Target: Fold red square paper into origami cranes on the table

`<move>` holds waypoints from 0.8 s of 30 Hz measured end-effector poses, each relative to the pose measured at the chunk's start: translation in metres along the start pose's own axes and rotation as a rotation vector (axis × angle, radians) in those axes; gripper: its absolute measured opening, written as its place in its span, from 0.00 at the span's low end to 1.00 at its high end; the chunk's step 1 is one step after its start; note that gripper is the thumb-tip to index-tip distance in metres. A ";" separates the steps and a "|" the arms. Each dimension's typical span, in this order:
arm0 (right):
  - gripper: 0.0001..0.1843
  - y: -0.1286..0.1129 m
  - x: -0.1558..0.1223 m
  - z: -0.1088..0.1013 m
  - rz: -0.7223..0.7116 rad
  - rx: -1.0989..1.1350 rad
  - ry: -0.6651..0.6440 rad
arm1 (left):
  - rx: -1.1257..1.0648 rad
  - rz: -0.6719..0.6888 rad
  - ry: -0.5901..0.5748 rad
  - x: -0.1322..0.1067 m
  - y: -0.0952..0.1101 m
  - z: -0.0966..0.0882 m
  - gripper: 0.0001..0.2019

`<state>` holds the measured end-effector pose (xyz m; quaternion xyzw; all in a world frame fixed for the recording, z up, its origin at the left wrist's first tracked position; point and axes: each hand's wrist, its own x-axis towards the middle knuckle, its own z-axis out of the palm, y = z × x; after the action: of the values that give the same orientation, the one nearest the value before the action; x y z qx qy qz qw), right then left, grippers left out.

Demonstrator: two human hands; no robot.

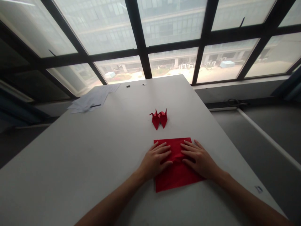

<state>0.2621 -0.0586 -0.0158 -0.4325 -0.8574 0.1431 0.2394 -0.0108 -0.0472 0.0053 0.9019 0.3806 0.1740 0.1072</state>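
A square sheet of red paper (175,175) lies flat on the white table (94,150) in front of me. My left hand (156,160) rests on its left part, fingers stretched flat. On the sheet's right part lies my right hand (198,158), its fingers also spread and pressing down. The fingertips of both hands nearly meet over a raised fold in the middle of the sheet. A folded red paper crane (160,118) stands on the table just beyond the sheet, apart from both hands.
A loose pile of white papers (90,100) lies at the table's far left corner. Two small dark holes (128,86) sit near the far edge. Large windows with black frames (141,40) rise behind the table. The table's right edge drops to a grey floor.
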 end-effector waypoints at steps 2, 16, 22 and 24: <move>0.18 -0.004 0.001 -0.001 0.007 -0.009 -0.011 | -0.030 -0.012 -0.023 -0.001 0.001 0.004 0.20; 0.26 0.000 -0.003 -0.007 0.088 -0.076 -0.055 | -0.067 -0.118 -0.126 -0.003 0.004 -0.001 0.30; 0.32 -0.018 0.001 -0.007 -0.033 -0.107 -0.051 | 0.023 -0.087 0.055 0.000 0.004 0.000 0.17; 0.34 -0.023 0.002 -0.004 -0.040 -0.080 -0.082 | 0.030 -0.080 0.080 0.000 0.003 0.003 0.15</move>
<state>0.2477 -0.0697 -0.0018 -0.4183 -0.8800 0.1217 0.1894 -0.0076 -0.0498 0.0038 0.8797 0.4230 0.1998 0.0853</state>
